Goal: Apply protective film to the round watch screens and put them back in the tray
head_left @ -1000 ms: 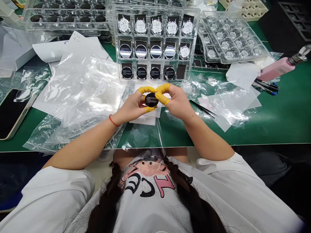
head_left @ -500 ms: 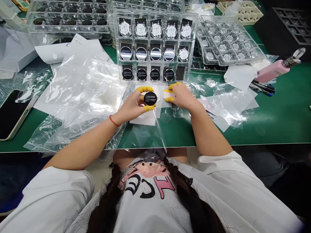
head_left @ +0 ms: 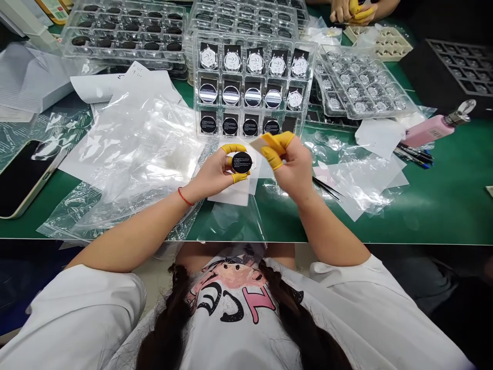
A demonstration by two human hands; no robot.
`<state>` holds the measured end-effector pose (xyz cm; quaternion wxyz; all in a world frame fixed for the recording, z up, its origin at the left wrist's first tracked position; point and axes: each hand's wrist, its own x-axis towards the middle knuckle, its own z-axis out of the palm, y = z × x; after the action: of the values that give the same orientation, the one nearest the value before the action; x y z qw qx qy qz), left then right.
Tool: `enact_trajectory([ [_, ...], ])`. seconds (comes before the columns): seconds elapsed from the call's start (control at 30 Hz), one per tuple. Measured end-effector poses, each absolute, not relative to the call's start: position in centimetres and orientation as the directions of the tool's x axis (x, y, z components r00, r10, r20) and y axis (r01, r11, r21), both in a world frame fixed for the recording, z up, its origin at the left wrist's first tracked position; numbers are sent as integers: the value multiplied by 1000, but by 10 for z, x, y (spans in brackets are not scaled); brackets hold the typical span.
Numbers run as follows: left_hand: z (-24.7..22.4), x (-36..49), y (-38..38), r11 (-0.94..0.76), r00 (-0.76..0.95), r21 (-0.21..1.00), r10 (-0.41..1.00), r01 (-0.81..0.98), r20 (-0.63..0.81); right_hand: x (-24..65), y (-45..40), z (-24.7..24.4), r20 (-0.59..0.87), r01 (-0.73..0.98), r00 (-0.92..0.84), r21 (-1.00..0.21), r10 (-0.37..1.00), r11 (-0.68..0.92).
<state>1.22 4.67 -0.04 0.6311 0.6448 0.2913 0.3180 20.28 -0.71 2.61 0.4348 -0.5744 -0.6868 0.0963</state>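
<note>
My left hand [head_left: 221, 169], in yellow finger cots, is closed around the rim of a round black watch head [head_left: 242, 162] with small white print on its face. My right hand [head_left: 288, 159], also with yellow finger cots, pinches a small pale flat piece [head_left: 256, 147], raised just above and to the right of the watch head. White paper sheets [head_left: 232, 193] lie under my left hand. Behind both hands, a clear plastic tray [head_left: 311, 67] stands propped up, holding rows of round watch heads; the front right compartment shows only a black insert.
Stacked trays [head_left: 127, 31] stand at the back left. More watch trays [head_left: 364, 85], a pink bottle [head_left: 429, 131], pens [head_left: 414, 155] and tweezers [head_left: 327, 188] are at right. Plastic bags [head_left: 154, 139] and a phone [head_left: 23, 177] lie left. A co-worker's hands [head_left: 352, 11] show at the top.
My right hand has lifted the small pale piece off the table and turned it toward the watch head. The whole view has shifted slightly, and a co-worker's hands have come into sight.
</note>
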Motion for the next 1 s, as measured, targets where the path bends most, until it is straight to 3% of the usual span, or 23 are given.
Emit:
enact_trajectory([
  [0.1, -1, 12, 46, -16, 636, 999, 771, -28, 30, 186, -13, 16, 534, 743, -84, -530, 842, 409],
  [0.2, -3, 11, 45, -38, 645, 999, 764, -10, 36, 184, -9, 3, 563, 808, -71, -451, 824, 378],
  [0.5, -7, 11, 47, -55, 712, 996, 702, 70, -11, 201, 1, 3, 464, 818, -67, -481, 883, 315],
  [0.6, -6, 11, 49, -41, 691, 998, 723, 51, -6, 203, 0, 6, 527, 811, -133, -429, 839, 398],
  [0.7, -5, 11, 51, 1, 682, 1000, 731, 24, -17, 201, -2, 9, 584, 812, -266, -294, 767, 505],
  [0.8, -5, 10, 54, 10, 655, 1000, 755, 28, -26, 197, -4, 11, 512, 835, -371, -181, 775, 519],
  [1.0, -1, 8, 59, -14, 560, 1000, 828, -26, 26, 189, -10, 15, 403, 867, -401, -124, 823, 483],
])
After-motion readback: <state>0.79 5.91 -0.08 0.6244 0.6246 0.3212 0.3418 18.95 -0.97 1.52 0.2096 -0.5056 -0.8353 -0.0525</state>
